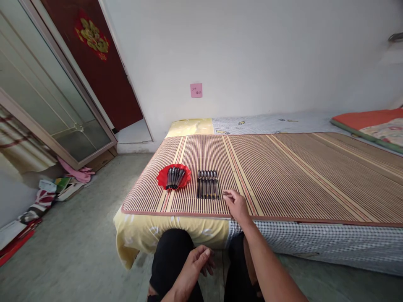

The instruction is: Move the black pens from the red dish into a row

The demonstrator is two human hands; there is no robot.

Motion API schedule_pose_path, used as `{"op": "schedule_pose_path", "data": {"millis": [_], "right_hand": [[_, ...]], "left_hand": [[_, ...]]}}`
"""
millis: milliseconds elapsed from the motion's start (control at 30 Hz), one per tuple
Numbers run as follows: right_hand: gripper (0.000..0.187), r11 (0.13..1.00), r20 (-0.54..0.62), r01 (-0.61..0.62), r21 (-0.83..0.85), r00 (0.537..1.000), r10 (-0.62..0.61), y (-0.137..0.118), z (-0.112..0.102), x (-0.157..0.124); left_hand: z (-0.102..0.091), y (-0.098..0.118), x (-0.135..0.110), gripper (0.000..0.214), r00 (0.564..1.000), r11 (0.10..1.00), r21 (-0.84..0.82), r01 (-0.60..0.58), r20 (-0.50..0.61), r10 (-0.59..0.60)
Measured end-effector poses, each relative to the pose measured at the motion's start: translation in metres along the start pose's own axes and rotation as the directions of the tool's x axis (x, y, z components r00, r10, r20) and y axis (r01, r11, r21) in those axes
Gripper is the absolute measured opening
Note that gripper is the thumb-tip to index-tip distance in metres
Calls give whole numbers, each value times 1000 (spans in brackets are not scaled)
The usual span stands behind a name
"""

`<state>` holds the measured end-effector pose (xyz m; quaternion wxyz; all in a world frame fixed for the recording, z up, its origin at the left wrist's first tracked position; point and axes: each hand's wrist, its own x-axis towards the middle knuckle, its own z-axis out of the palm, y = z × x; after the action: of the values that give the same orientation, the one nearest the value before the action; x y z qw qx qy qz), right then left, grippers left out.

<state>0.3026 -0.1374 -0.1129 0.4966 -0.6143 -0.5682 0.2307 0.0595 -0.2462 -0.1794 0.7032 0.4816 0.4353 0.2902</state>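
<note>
Several black pens (208, 185) lie side by side in a row on the striped bamboo mat (283, 176), their caps toward the wall. To their left is a red scalloped plate (161, 178) with more black pens (175, 178) bunched in it. My right hand (235, 203) hovers low or rests on the mat just right of the row, fingers loosely bent toward the nearest pen and apart from it; I see nothing in them. Over my lap hangs my left hand (199, 261), fingers relaxed and partly spread, with no object visible in it.
The mat covers a bed with a yellow and checked sheet (195, 224). A folded orange quilt (368, 119) lies at the far right. A pink note (196, 90) is on the wall. Clothes and papers (59, 184) clutter the floor at left, beside a glass-panelled door (59, 92).
</note>
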Motion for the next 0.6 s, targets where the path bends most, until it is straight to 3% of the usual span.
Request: {"op": "schedule_pose_path", "data": {"millis": [100, 333, 400, 467, 600], "right_hand": [[28, 999, -75, 37, -23, 996, -39, -3, -9, -3], [24, 992, -47, 117, -49, 992, -119, -27, -9, -16], [23, 990, 53, 136, -30, 990, -134, -39, -4, -30], [22, 993, 241, 117, -26, 965, -107, -49, 4, -52], [21, 983, 569, 41, -179, 819, 69, -55, 28, -101]], "left_hand": [[0, 0, 0, 66, 1000, 1000, 4, -3, 3, 3], [2, 11, -6, 64, 1000, 1000, 11, 0, 22, 0], [2, 13, -6, 64, 1000, 1000, 9, -1, 26, 1], [2, 13, -6, 62, 1000, 1000, 16, -7, 27, 7], [3, 13, -7, 60, 998, 995, 90, -47, 53, 43]]}}
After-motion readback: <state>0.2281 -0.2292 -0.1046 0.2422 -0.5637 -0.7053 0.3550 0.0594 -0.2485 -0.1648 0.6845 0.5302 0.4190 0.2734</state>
